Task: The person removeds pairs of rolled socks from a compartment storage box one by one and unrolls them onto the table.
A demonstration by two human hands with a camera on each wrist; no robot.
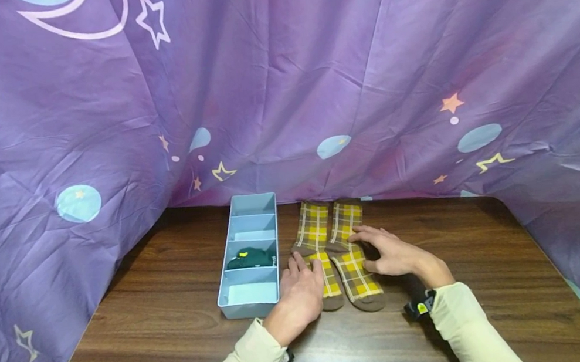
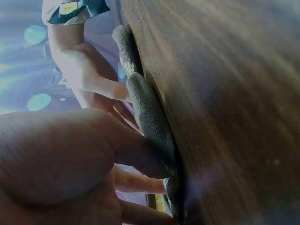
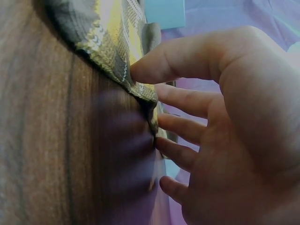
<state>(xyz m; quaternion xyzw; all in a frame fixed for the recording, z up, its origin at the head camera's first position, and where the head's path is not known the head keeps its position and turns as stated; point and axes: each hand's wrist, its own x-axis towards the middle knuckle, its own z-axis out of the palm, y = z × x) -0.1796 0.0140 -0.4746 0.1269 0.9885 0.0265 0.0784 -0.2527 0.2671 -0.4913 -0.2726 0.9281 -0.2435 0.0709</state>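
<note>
Two plaid socks in yellow, brown and white lie flat side by side, the left sock (image 1: pixel 312 229) and the right sock (image 1: pixel 355 271), brown toes nearest me. My left hand (image 1: pixel 299 295) lies over the outer side of the left sock's foot, partly hiding it. In the left wrist view its thumb and fingers touch the sock's edge near the toe (image 2: pixel 150 112). On the other side, my right hand (image 1: pixel 398 253) reaches over the right sock's outer edge. The right wrist view shows its thumb (image 3: pixel 157 65) and loosely bent fingers against the plaid knit.
Left of the socks stands a long light-blue box (image 1: pixel 253 310) with several compartments. One of them contains a dark green folded cloth item (image 1: pixel 250 259) with a yellow mark. A purple curtain (image 1: pixel 281 99) hangs behind and beside the brown wooden table (image 1: pixel 178 328).
</note>
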